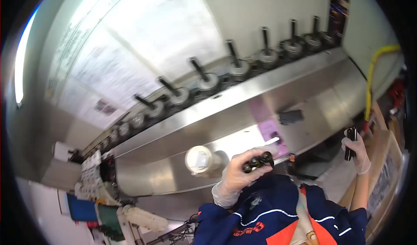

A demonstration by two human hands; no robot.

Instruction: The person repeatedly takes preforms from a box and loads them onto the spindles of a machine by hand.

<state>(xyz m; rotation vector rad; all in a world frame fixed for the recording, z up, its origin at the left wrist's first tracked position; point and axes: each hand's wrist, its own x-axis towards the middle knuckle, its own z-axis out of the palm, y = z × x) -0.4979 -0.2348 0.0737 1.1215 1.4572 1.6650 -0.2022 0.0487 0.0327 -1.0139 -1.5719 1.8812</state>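
Observation:
My left hand (239, 171), in a thin clear glove, is closed around several glossy black cylindrical pieces (255, 161) whose round ends face up. It is in front of the metal ledge, near my chest. Off to the right, my gloved right hand (359, 151) grips black rod-like pieces (350, 144), held roughly upright. Their exact kind and number do not show. A white round container (200, 160) stands on the ledge to the left of my left hand. Just beyond that hand, a purple sheet (268, 130) lies on the metal.
Black rods on round metal holders (238, 67) line the back of the steel ledge (173, 130). A dark grey block (291, 117) rests near the purple sheet. At the right are a yellow hose (370, 80) and a wooden frame (377, 158). Papers (143, 32) cover the back wall.

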